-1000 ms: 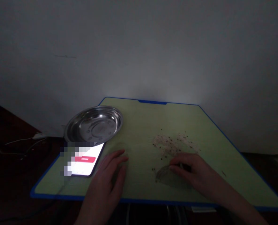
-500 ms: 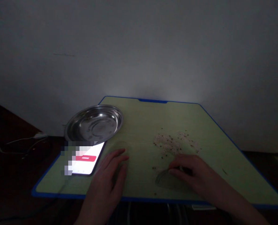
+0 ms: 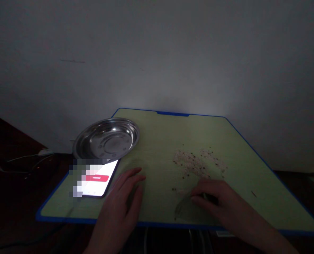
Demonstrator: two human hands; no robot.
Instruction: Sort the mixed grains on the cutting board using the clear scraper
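Note:
My left hand [image 3: 124, 197] rests on the table beside the phone, fingers stretched out and slightly curved, holding nothing. My right hand [image 3: 212, 194] is low over the table, just nearer to me than a scattered pile of small pale grains [image 3: 190, 164] mixed with dark bits. Its thumb and forefinger are pinched together; what lies between the tips, if anything, is too small and dark to make out. A few pale grains [image 3: 182, 192] show left of the fingertips. Two dark specks [image 3: 174, 189] sit beside them, and another dark speck [image 3: 175, 219] is by the near edge.
A shiny metal basin [image 3: 108, 141] stands at the left of the pale green, blue-edged table [image 3: 162, 137], overlapping a lit phone [image 3: 96, 183]. A thin dark sliver [image 3: 253, 194] lies to the right. Behind the table rises a wall [image 3: 173, 53]; white cables [image 3: 37, 158] lie at far left.
My right hand has shifted slightly toward the table's near edge, still pinched. Pale grains now show left of its fingertips. My left hand, the basin and the phone have stayed put.

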